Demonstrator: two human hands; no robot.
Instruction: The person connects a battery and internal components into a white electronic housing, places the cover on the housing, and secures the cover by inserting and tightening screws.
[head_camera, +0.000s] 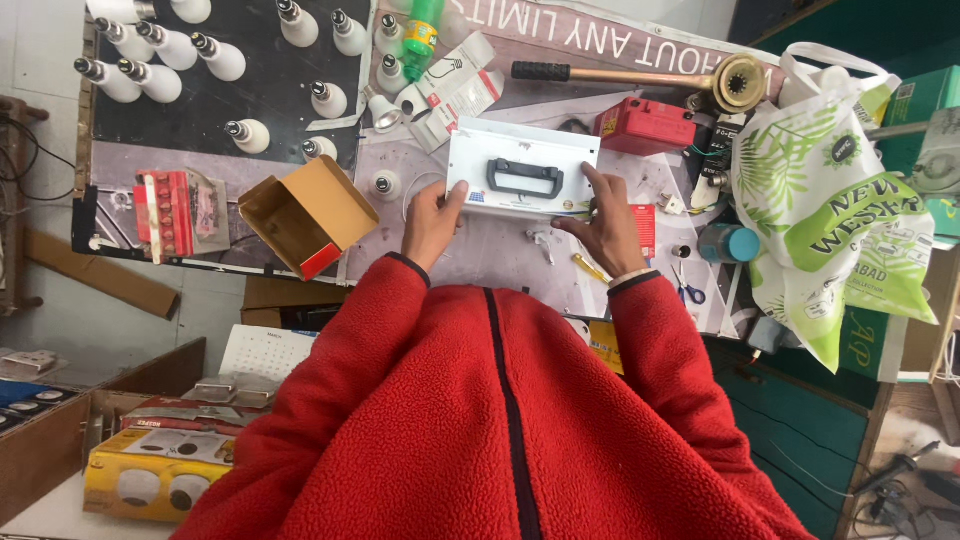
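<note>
Both hands grip a white box with a black handle (522, 178) on the cluttered workbench (500, 250) — left hand (432, 225) clasping its left edge, right hand (606, 230) its lower right corner — red-sleeved arms reaching forward.
</note>
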